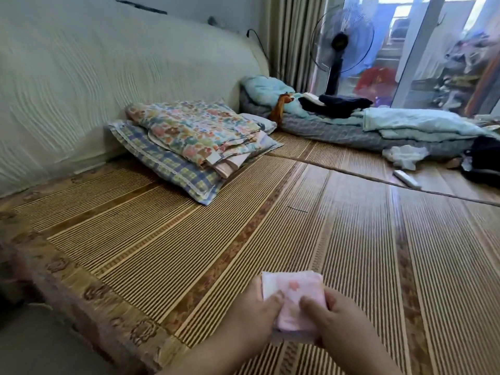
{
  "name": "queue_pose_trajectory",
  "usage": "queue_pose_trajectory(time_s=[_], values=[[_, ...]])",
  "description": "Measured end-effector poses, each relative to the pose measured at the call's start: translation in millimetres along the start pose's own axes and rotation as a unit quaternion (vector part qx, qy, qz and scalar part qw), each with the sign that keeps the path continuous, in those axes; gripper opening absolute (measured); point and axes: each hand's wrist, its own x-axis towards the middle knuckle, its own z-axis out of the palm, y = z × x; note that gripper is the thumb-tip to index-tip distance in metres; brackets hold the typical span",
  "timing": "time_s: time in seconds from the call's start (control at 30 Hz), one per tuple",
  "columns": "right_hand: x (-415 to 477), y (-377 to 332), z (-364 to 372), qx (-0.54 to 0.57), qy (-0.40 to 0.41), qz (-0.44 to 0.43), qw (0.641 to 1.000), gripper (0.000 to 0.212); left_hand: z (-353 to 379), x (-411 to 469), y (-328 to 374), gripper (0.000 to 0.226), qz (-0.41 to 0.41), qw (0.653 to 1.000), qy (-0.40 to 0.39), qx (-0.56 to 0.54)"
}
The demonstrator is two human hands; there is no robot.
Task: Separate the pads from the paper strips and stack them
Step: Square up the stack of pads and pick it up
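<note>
Presently, left hand (pixel 254 307) and right hand (pixel 343 318) each pinch, fingers clamped, one pink pad (pixel 293 301) above the bamboo mat (pixel 189 253).

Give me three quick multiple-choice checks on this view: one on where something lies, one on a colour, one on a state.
1. Where does the white remote lie?
A. On a wooden chair
B. On the woven mat, far right
C. Inside a drawer

2. What colour is the pad being handled?
A. Pink and white
B. Dark green
C. Black

3. How is the pad held?
A. It lies untouched on the mat
B. Only one hand grips it
C. The left hand and right hand both pinch it

Answers:
1 B, the remote rests flat on the mat near the right edge.
2 A, its face shows pale pink with white.
3 C, a thumb from each hand presses onto its top.
</note>
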Motion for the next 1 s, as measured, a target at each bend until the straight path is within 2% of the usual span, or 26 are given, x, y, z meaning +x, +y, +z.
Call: queue_pose_trajectory(time_s=[0.13,0.27,0.43,0.57,0.7,0.77,0.87,1.0], values=[[51.2,-11.8,-8.0,-0.015,-0.001,0.013,1.000,0.009,4.3,54.8,17.1,0.008,-0.031,0.999,0.006,0.004],[72.3,-64.5,-32.3,-0.010,-0.009,0.002,1.000,0.012,-13.5,77.0,67.2,0.005,-0.015,1.000,0.015,0.017],[59.9,-175.2,-86.6,0.001,-0.027,-0.013,1.000,0.010,-58.3,56.8,182.6,0.010,-0.006,0.998,0.028,0.063],[28.5,-286.6,-145.0,0.028,-0.060,-0.019,0.998,0.012,-102.9,14.5,296.7,0.012,-0.003,0.998,0.042,0.052],[-9.7,-373.9,-182.7,0.036,-0.102,-0.036,0.994,0.017,-149.8,-43.6,384.7,0.039,-0.015,0.998,0.047,0.039],[-22.4,-405.4,-184.3,0.030,-0.122,-0.053,0.991,0.020,-171.5,-65.6,403.0,0.044,-0.026,0.997,0.067,0.035],[-35.8,-439.5,-164.9,0.025,-0.166,-0.066,0.984,0.020,-201.0,-88.4,404.3,0.034,-0.029,0.994,0.103,0.019],[-37.8,-477.2,-105.7,0.028,-0.194,-0.060,0.979,0.020,-262.2,-95.8,380.8,0.031,-0.028,0.990,0.131,-0.034]])
